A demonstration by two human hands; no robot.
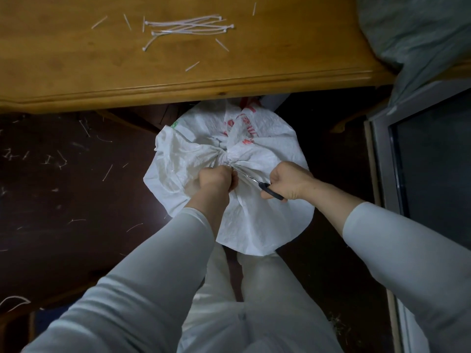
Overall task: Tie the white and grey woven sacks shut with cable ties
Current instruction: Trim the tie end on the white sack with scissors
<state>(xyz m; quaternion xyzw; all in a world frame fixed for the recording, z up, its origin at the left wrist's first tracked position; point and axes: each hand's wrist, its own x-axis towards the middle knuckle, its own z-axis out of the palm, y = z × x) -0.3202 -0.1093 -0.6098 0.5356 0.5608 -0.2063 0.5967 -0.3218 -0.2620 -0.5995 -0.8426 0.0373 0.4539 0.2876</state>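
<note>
A white woven sack (257, 217) with red print stands on the floor in front of my legs, its mouth gathered into a bunched neck (225, 155). My left hand (216, 178) is curled in a fist just below the neck, gripping something there that I cannot see clearly. My right hand (288, 180) holds black-handled scissors (254, 182), whose blades point up-left to the neck beside my left hand. A bundle of white cable ties (188, 28) lies on the wooden table.
The wooden table (178, 82) runs across the top, its edge just beyond the sack, with cut tie ends scattered on it. A grey sack (418, 34) sits at the top right. A glass door frame (382, 161) stands right. Tie offcuts litter the dark floor (63, 174) left.
</note>
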